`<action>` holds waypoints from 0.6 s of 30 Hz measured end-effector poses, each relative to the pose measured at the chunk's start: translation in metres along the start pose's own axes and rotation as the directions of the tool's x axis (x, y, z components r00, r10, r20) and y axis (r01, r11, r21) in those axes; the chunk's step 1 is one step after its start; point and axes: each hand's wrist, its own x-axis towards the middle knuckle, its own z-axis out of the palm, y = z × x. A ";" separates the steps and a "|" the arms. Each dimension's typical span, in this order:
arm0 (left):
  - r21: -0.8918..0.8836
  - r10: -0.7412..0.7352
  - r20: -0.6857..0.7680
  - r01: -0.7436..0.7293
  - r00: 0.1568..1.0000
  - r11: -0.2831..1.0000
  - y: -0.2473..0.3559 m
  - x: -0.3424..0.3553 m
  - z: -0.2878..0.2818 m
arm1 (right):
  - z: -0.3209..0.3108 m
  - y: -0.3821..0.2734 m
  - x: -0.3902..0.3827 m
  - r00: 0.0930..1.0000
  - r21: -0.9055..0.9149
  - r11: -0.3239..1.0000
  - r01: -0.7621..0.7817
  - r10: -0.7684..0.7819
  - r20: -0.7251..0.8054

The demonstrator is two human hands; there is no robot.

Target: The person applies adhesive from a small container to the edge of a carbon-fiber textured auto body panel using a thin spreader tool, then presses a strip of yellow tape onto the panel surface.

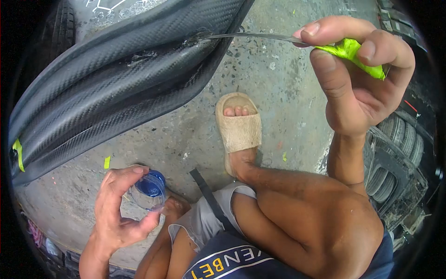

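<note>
My right hand [362, 83], raised at the upper right, pinches a thin, flexible metal blade [255, 36] between thumb and fingers. Bright yellow-green tape [347, 50] wraps the blade's grip end. The blade's far tip reaches a rough spot on a black carbon-fibre panel [111, 72]; whether it presses there I cannot tell. Low on the left, the fingers of my left hand [116, 209] curl round a small clear cup [151, 190]. Dark blue shows at the cup's far end, either its base or something inside.
A grey, speckled concrete floor [283, 102] lies below, with scraps of yellow-green tape [107, 162] on it. My sandalled foot [239, 125] stands between my hands. Tyres [402, 139] and a dark frame crowd the right edge; another tyre [62, 28] shows at the upper left.
</note>
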 end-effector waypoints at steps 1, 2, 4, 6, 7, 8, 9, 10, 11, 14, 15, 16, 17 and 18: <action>0.000 0.003 0.002 -0.003 1.000 1.000 0.000 0.001 0.000 | -0.001 -0.001 0.000 1.000 -0.009 1.000 0.002 -0.002 0.004; -0.002 0.009 0.002 -0.009 1.000 1.000 0.000 0.001 0.000 | -0.001 -0.002 0.000 1.000 -0.020 1.000 0.003 -0.003 0.007; -0.004 0.016 0.002 -0.016 1.000 1.000 0.000 0.001 0.000 | -0.001 -0.003 0.001 1.000 -0.034 0.999 0.013 -0.012 0.010; -0.002 0.018 0.001 -0.018 1.000 1.000 0.000 0.002 0.001 | -0.001 -0.004 0.001 1.000 -0.043 0.999 0.017 -0.017 0.015; -0.001 0.019 0.001 -0.019 1.000 1.000 0.000 0.003 0.001 | 0.000 -0.002 0.001 1.000 -0.047 0.999 0.019 -0.019 0.016; 0.001 0.019 0.002 -0.019 1.000 1.000 -0.001 0.003 0.001 | 0.000 -0.002 0.001 1.000 -0.051 0.998 0.021 -0.020 0.019; 0.004 0.019 0.001 -0.019 1.000 1.000 0.000 0.002 0.000 | 0.001 -0.003 0.002 0.999 -0.055 0.998 0.027 -0.026 0.022; 0.007 0.019 0.001 -0.019 1.000 1.000 0.000 0.001 0.000 | 0.001 -0.004 0.003 0.999 -0.060 0.998 0.032 -0.031 0.021; 0.003 0.022 0.000 -0.022 1.000 1.000 0.000 0.001 -0.001 | 0.001 -0.005 0.004 0.999 -0.058 0.998 0.036 -0.035 0.025; -0.012 0.023 0.002 -0.023 1.000 1.000 -0.001 0.001 -0.001 | 0.001 -0.005 0.006 0.999 -0.070 0.997 0.046 -0.044 0.028; -0.014 0.020 0.003 -0.020 1.000 1.000 -0.001 0.001 0.000 | 0.001 -0.006 0.006 0.998 -0.068 0.997 0.048 -0.046 0.031; -0.016 0.016 0.004 -0.016 1.000 1.000 -0.002 0.001 0.000 | 0.001 -0.005 0.006 0.998 -0.070 0.996 0.051 -0.049 0.030; -0.013 0.018 0.006 -0.018 1.000 1.000 -0.002 0.000 -0.001 | 0.001 -0.006 0.007 0.998 -0.070 0.996 0.056 -0.054 0.032; -0.009 0.020 0.008 -0.020 1.000 1.000 -0.002 0.000 -0.001 | 0.000 -0.007 0.008 0.998 -0.073 0.995 0.063 -0.061 0.032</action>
